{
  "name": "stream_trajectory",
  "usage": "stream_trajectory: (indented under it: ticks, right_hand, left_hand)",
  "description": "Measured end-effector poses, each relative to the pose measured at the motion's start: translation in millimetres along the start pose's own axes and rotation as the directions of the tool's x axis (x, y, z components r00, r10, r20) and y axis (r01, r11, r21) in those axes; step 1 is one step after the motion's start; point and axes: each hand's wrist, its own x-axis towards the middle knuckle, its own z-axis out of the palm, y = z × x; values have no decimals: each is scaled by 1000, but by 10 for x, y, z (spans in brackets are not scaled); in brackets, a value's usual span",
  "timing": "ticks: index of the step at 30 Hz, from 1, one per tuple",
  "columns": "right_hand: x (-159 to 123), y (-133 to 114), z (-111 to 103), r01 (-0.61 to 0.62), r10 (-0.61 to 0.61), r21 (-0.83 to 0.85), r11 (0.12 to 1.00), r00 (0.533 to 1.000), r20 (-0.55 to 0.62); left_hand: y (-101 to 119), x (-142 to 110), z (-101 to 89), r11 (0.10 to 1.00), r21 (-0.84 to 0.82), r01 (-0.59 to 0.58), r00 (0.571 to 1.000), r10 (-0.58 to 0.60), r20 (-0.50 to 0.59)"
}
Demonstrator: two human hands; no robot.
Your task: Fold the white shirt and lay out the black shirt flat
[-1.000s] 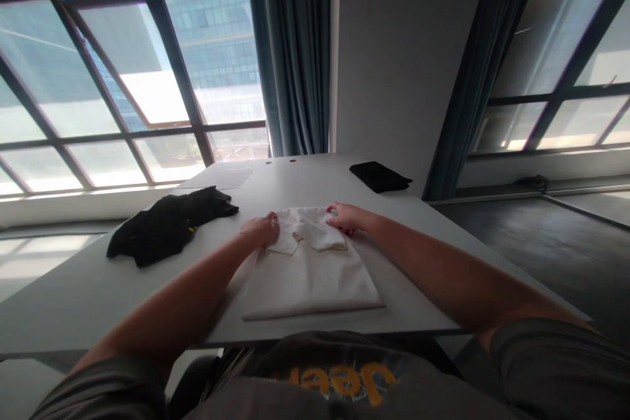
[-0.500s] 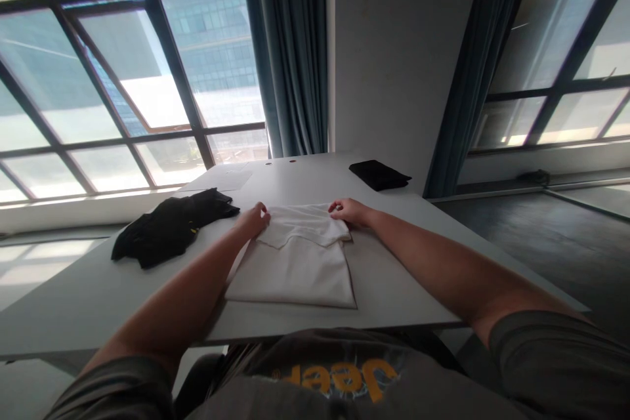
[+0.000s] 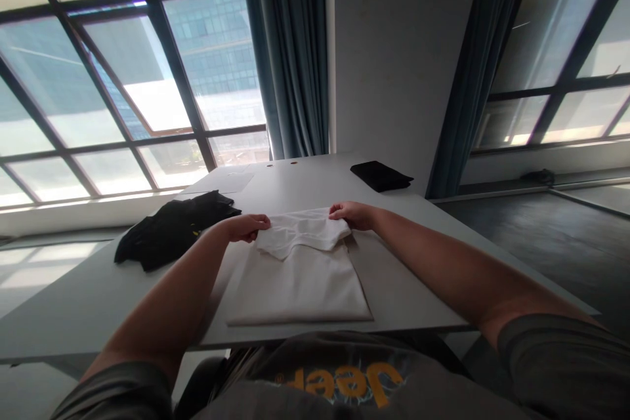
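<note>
A white cloth garment [image 3: 305, 282] lies partly folded on the table in front of me, its far end turned over toward me with a wavy edge. My left hand [image 3: 249, 227] pinches the far left corner of the turned-over part. At the far right corner, my right hand [image 3: 352, 214] is closed on the same garment. Small creases run across the cloth between both hands. The near edge of the garment lies flat and straight, close to the table's front edge. What kind of garment it is cannot be made out.
On the white table [image 3: 418, 262], a crumpled black garment [image 3: 167, 230] with small yellow marks lies at the left. A neatly folded black cloth [image 3: 381, 175] rests at the far right. Beyond the table stand a grey pillar [image 3: 394, 59], blue curtains [image 3: 290, 52] and large windows.
The white garment has come nearer to me, its near edge now closer to the table's front. My left hand has turned and moved slightly down, its fingers closing on the corner.
</note>
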Motion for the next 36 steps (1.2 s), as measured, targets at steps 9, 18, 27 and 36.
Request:
stream_trajectory:
  ticks: [9,18,27,36]
  right_hand:
    - [-49,-48,176,-16,16,22,1000,1000,4]
    - [-19,47,371,-30,28,-112,993,999,-18]
    - [-64,27,443,131,-366,-939,319,930,5]
    - [47,251,450,423,-290,-841,336,896,335]
  left_hand:
    - [-81,-107,-408,999,46,23,999,-25,47]
    - [-226,-241,-512,987,116,111,994,-109,-17]
    - [10,53,224,554,817,-160,852,496,-169]
    - [85,-83,853,612,791,-6,969,200,-148]
